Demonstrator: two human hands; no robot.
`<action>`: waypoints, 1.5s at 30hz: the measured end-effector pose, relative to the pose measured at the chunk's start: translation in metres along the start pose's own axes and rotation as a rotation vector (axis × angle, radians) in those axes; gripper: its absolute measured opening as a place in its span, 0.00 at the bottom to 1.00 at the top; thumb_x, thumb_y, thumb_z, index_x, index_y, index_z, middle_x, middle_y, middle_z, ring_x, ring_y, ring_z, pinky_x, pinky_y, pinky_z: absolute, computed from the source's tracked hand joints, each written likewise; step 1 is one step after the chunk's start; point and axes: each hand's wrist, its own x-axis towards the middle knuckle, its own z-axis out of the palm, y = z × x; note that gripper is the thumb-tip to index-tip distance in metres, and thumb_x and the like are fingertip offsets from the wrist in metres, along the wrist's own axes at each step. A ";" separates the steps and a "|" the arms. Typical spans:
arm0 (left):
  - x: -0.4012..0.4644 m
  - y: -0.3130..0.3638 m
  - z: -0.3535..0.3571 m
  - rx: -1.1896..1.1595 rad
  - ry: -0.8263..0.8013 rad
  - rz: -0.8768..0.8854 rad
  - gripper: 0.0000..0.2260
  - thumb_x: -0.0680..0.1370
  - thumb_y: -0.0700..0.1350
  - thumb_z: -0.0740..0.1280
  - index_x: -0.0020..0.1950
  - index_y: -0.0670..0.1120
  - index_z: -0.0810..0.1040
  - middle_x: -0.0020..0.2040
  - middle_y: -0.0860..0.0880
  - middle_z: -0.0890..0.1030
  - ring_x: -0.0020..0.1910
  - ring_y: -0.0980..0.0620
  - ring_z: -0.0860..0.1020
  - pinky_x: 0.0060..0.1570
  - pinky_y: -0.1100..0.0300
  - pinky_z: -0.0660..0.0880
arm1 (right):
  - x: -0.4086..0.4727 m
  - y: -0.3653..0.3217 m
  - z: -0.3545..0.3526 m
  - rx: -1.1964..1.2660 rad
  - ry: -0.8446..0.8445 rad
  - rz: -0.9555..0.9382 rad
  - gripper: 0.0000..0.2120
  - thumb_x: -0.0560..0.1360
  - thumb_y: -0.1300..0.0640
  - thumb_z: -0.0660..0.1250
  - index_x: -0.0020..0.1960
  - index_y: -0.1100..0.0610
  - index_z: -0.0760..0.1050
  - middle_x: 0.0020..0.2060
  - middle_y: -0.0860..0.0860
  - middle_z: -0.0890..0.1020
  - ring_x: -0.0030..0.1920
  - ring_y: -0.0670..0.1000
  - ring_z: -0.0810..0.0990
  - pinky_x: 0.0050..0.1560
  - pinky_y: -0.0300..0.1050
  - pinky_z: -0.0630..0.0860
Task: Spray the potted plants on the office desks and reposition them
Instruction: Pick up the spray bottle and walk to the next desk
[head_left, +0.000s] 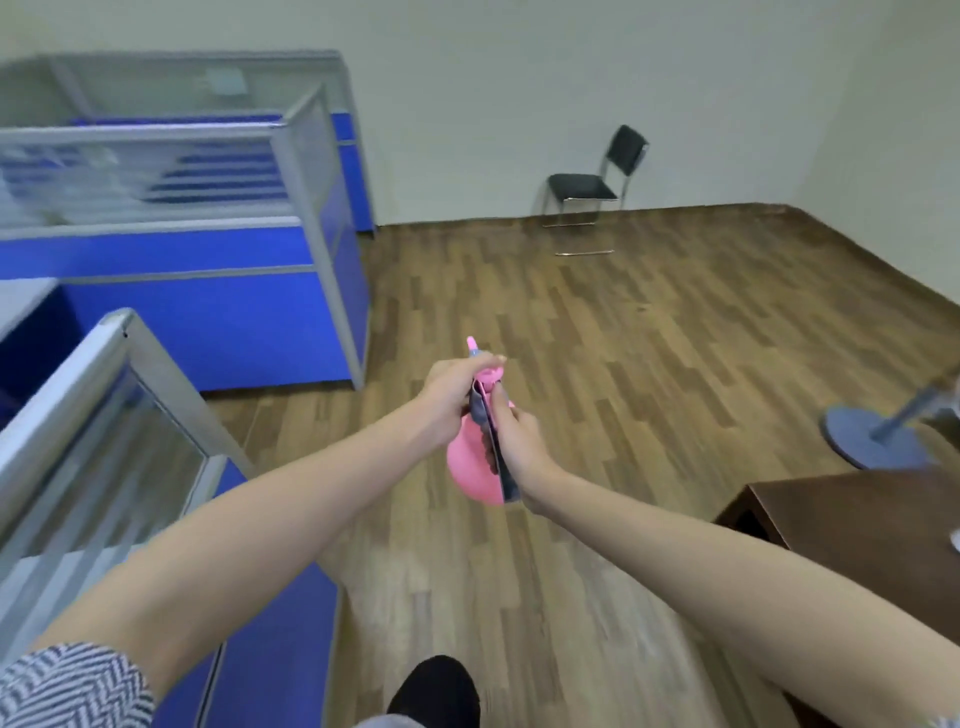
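Above wood floor (597, 338), spray bottle (470, 462) between hands.

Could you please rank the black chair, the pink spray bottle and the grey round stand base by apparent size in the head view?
1. Black chair
2. Grey round stand base, partly cropped, so only roughly
3. Pink spray bottle, partly hidden by hands
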 end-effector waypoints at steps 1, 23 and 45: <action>0.020 0.012 -0.006 -0.007 0.015 0.017 0.08 0.72 0.40 0.75 0.37 0.41 0.78 0.27 0.46 0.79 0.25 0.49 0.79 0.29 0.65 0.74 | 0.023 -0.011 0.007 -0.018 -0.023 0.004 0.32 0.76 0.29 0.57 0.52 0.54 0.84 0.39 0.49 0.86 0.41 0.52 0.84 0.46 0.48 0.79; 0.449 0.227 -0.266 -0.336 0.578 0.101 0.16 0.69 0.45 0.71 0.30 0.46 0.64 0.30 0.46 0.65 0.32 0.47 0.67 0.36 0.56 0.66 | 0.471 -0.194 0.338 -0.309 -0.508 0.012 0.31 0.72 0.25 0.55 0.49 0.47 0.85 0.44 0.44 0.89 0.51 0.49 0.87 0.62 0.55 0.81; 0.402 0.284 -0.664 -0.814 1.638 0.342 0.07 0.73 0.44 0.72 0.39 0.44 0.76 0.34 0.47 0.75 0.35 0.49 0.75 0.41 0.56 0.73 | 0.475 -0.230 0.811 -0.688 -1.728 -0.172 0.27 0.81 0.33 0.53 0.45 0.52 0.81 0.32 0.48 0.82 0.33 0.50 0.78 0.36 0.42 0.72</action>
